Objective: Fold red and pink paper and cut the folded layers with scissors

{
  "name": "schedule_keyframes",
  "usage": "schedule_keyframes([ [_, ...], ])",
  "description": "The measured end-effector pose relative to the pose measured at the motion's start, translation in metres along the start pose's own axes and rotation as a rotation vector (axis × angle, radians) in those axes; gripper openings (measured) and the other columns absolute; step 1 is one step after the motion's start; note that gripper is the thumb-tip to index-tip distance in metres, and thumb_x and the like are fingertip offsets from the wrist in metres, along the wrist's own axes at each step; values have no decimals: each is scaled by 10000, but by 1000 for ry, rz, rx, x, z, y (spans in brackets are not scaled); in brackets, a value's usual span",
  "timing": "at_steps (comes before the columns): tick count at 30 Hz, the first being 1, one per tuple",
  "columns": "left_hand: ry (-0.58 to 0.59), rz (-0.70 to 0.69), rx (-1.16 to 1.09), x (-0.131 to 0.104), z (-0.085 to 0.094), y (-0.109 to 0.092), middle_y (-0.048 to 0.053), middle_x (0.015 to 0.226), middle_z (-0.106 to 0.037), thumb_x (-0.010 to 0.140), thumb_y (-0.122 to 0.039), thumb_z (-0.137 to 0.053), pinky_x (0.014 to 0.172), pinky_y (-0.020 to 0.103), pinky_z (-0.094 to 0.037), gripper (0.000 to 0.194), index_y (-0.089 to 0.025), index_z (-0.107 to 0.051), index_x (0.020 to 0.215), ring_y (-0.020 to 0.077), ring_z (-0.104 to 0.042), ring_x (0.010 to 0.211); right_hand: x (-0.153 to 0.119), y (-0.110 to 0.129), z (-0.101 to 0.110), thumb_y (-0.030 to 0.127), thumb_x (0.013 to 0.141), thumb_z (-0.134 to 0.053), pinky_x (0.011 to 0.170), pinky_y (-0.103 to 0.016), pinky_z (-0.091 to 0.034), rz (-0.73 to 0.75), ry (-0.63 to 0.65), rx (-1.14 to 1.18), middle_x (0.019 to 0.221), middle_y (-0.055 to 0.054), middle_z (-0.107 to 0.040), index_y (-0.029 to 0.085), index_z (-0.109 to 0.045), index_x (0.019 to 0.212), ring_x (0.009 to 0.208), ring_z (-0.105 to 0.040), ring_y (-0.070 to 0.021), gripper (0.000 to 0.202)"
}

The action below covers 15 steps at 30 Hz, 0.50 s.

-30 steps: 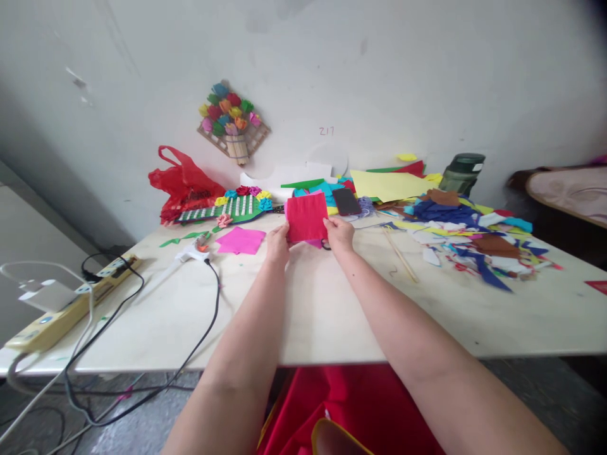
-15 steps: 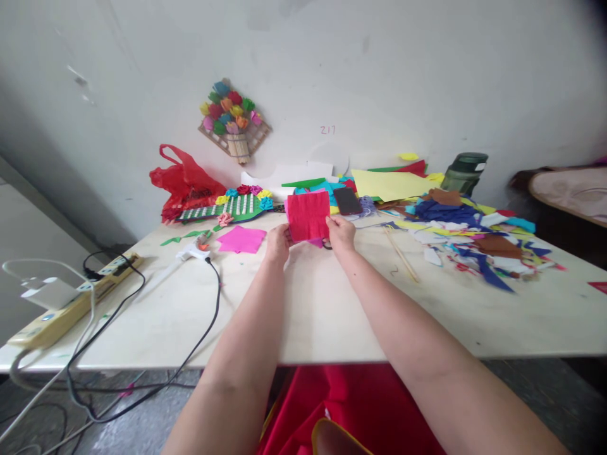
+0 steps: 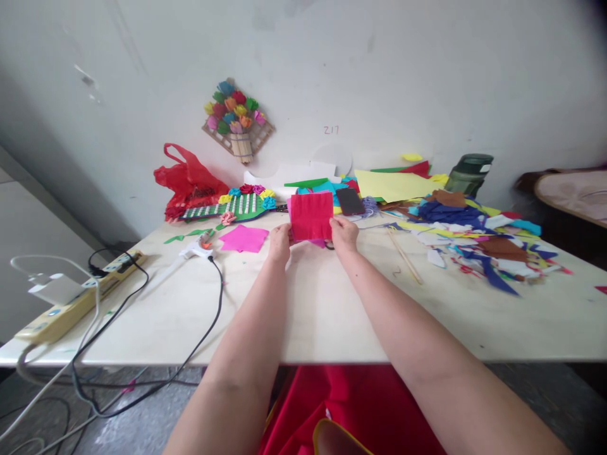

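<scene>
A red square sheet [image 3: 312, 216] is held up between my two hands over the middle of the table. My left hand [image 3: 280, 241] pinches its lower left edge, and my right hand [image 3: 344, 234] grips its lower right edge. Pink paper shows behind the sheet at its left and bottom edges. Part of a dark ring-shaped handle peeks out beside my right hand. To the left of my left hand, pink sheets [image 3: 245, 239] lie on the table.
A white glue gun [image 3: 196, 249] with a black cord rests left, near a power strip [image 3: 80, 297]. Scraps [image 3: 497, 243] and a thin stick [image 3: 404, 256] lie right. Behind are a red bag [image 3: 190, 177], a dark phone-like slab [image 3: 349, 202] and a green bottle [image 3: 469, 175].
The whole view has shifted slightly, so things appear a little farther right. Both hands still hold the red sheet in nearly the same pose.
</scene>
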<state>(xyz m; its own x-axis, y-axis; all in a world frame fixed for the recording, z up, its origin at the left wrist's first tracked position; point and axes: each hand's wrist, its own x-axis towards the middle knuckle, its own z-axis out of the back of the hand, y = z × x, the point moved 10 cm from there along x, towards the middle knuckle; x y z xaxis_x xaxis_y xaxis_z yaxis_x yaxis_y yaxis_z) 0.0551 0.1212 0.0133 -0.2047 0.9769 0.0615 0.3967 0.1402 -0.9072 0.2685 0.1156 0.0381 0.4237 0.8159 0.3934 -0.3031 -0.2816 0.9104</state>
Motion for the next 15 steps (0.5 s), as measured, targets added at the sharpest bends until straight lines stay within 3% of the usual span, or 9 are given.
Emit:
schedule_keyframes([
  [10,-11,7,7,3,2,2,-10,482,-503,609,-246,-515,644,328,-501,100,-146,-523,605,174,-593,592,4,-6,7,296,734,-518,733,-312,-502,-22,-61,6,812,-54,-704,165,-737,838,851,-627,-222,276],
  [15,-73,-7,17,3,9,0,-38,473,-452,637,-234,-492,605,308,-496,87,-150,-504,615,123,-520,500,1,-16,2,303,739,-503,529,-291,-520,-132,-38,88,813,-58,-681,132,-725,919,621,-623,-184,333],
])
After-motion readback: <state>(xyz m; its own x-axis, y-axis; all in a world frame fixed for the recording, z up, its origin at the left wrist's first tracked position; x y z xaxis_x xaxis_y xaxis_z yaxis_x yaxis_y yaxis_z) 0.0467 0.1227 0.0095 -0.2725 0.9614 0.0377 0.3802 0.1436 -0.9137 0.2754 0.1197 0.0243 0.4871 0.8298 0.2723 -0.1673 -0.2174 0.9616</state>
